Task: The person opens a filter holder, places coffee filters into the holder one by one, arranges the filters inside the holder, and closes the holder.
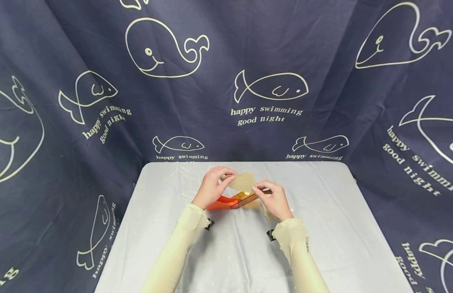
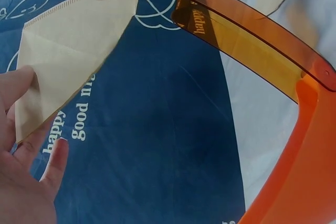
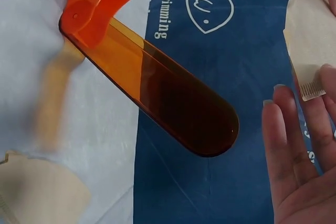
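Two forearms in cream sleeves (image 1: 180, 238) reach in from the near side of an orange stand (image 1: 222, 202), angled toward each other. Above the stand, the left hand (image 1: 214, 186) pinches one side of a flat beige paper piece (image 1: 242, 181) with a crimped edge, thumb on its face and some fingers behind. The right hand (image 1: 273, 200), above the right side of the stand, pinches the paper's opposite corner between thumb and fingers, its other fingers extended. The paper is held up between both hands, over the stand and its see-through amber arm (image 1: 245, 199). To the right of the stand, partly hidden by the right hand, is a second beige paper (image 1: 269, 214). Beneath the stand spreads a pale, slightly wrinkled desk (image 1: 333, 232); behind and beside it hangs a navy curtain (image 1: 270, 49) printed with white whales, fish and "happy swimming good night".
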The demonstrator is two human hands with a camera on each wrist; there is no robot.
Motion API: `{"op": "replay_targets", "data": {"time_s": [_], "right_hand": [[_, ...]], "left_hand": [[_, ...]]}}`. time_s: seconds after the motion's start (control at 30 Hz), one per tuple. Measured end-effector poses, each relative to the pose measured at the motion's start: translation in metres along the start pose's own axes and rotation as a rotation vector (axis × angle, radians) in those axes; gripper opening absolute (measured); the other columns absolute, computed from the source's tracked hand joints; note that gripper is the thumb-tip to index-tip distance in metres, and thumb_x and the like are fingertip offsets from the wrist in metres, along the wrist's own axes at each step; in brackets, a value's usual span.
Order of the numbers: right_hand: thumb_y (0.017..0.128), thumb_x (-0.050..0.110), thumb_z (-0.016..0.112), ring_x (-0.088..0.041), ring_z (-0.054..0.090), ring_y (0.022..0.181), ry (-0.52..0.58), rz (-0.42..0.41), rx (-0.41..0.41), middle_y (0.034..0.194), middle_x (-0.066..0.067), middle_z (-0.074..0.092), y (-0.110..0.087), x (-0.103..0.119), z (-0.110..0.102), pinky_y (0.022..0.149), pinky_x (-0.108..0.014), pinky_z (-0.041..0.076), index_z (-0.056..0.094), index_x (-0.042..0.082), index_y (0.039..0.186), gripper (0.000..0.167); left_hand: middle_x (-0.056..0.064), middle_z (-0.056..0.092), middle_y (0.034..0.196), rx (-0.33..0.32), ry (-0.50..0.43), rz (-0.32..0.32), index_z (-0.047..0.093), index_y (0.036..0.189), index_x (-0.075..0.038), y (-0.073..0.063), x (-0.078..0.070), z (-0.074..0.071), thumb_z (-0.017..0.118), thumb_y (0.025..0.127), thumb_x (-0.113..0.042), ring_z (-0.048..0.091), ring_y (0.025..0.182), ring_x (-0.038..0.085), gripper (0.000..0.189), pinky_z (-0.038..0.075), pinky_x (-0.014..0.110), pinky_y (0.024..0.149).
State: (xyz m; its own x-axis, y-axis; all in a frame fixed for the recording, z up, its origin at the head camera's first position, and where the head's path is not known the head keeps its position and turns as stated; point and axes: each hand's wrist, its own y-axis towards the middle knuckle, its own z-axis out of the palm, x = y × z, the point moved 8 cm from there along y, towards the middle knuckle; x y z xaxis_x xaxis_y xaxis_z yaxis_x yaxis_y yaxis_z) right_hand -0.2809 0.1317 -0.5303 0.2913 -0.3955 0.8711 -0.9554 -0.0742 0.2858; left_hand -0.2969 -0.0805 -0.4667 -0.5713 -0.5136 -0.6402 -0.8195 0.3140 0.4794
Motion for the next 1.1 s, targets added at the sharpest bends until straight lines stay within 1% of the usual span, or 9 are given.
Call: {"op": "replay_targets", "data": {"time_s": [0.13,0.4,0.5,0.63,0.7,0.77,0.9,1.0,1.1], "right_hand": [[0.092,0.016,0.079,-0.017,0.072,0.085,-0.039,-0.039,0.004,0.094,-0.005,0.077,0.000,0.004,-0.001,0.077,-0.028,0.060,0.080,0.011,0.097,0.007],[0.093,0.016,0.078,-0.015,0.072,0.082,-0.217,-0.164,0.049,0.094,0.001,0.077,0.002,0.016,0.000,0.074,-0.039,0.063,0.079,0.014,0.096,0.004],[0.094,0.019,0.078,-0.012,0.071,0.078,-0.274,-0.200,0.062,0.093,0.004,0.076,0.002,0.019,0.001,0.072,-0.037,0.062,0.079,0.016,0.095,0.004],[0.095,0.023,0.077,-0.011,0.070,0.075,-0.297,-0.226,0.069,0.091,0.004,0.076,0.002,0.023,0.003,0.070,-0.040,0.061,0.079,0.015,0.095,0.008],[0.095,0.023,0.077,-0.011,0.070,0.075,-0.284,-0.227,0.064,0.091,0.004,0.076,0.002,0.024,0.003,0.070,-0.041,0.061,0.079,0.015,0.095,0.009],[0.094,0.021,0.078,-0.011,0.070,0.076,-0.250,-0.214,0.054,0.091,0.004,0.076,0.002,0.025,0.002,0.071,-0.041,0.062,0.079,0.015,0.095,0.007],[0.093,0.018,0.079,-0.015,0.072,0.080,-0.142,-0.169,0.021,0.092,0.002,0.076,0.001,0.021,0.000,0.073,-0.040,0.063,0.079,0.014,0.097,0.006],[0.092,0.017,0.080,-0.018,0.073,0.084,-0.074,-0.107,0.009,0.094,-0.002,0.077,0.000,0.014,-0.002,0.075,-0.038,0.063,0.078,0.013,0.098,0.007],[0.093,0.019,0.079,-0.016,0.072,0.089,0.008,-0.014,0.008,0.098,-0.005,0.077,0.000,0.005,-0.002,0.078,-0.030,0.061,0.078,0.012,0.099,0.009]], "left_hand": [[-0.005,0.077,0.104,0.020,0.000,0.004,0.077,0.108,-0.019,0.000,0.001,0.001,0.073,0.098,-0.021,0.068,0.103,0.015,0.011,0.050,0.039,0.103],[-0.005,0.076,0.105,0.048,-0.007,0.042,0.076,0.114,-0.017,0.000,-0.004,0.002,0.078,0.094,-0.020,0.069,0.101,0.013,0.020,0.050,0.038,0.102],[-0.004,0.077,0.105,0.083,-0.003,0.049,0.075,0.116,-0.016,0.001,-0.006,0.005,0.079,0.092,-0.020,0.069,0.102,0.014,0.024,0.049,0.039,0.103],[-0.004,0.077,0.099,0.134,0.022,0.038,0.076,0.115,-0.017,0.002,-0.007,0.010,0.078,0.093,-0.020,0.069,0.099,0.014,0.022,0.048,0.039,0.104],[-0.004,0.077,0.098,0.137,0.038,0.034,0.077,0.111,-0.016,0.002,-0.006,0.012,0.077,0.094,-0.020,0.068,0.098,0.015,0.017,0.048,0.039,0.104],[-0.004,0.077,0.098,0.122,0.040,0.030,0.078,0.107,-0.016,0.002,-0.006,0.012,0.077,0.095,-0.020,0.068,0.097,0.015,0.013,0.048,0.039,0.103],[-0.004,0.078,0.100,0.071,-0.010,-0.002,0.078,0.104,-0.016,0.001,-0.003,0.008,0.077,0.095,-0.019,0.069,0.099,0.016,0.010,0.049,0.040,0.101],[-0.005,0.077,0.098,0.042,-0.060,-0.038,0.078,0.104,-0.017,0.000,0.000,0.006,0.076,0.095,-0.019,0.068,0.099,0.015,0.009,0.050,0.040,0.099],[-0.004,0.076,0.096,0.026,-0.109,-0.065,0.077,0.104,-0.016,0.000,0.003,0.005,0.075,0.096,-0.018,0.069,0.097,0.014,0.009,0.052,0.038,0.097]]}}
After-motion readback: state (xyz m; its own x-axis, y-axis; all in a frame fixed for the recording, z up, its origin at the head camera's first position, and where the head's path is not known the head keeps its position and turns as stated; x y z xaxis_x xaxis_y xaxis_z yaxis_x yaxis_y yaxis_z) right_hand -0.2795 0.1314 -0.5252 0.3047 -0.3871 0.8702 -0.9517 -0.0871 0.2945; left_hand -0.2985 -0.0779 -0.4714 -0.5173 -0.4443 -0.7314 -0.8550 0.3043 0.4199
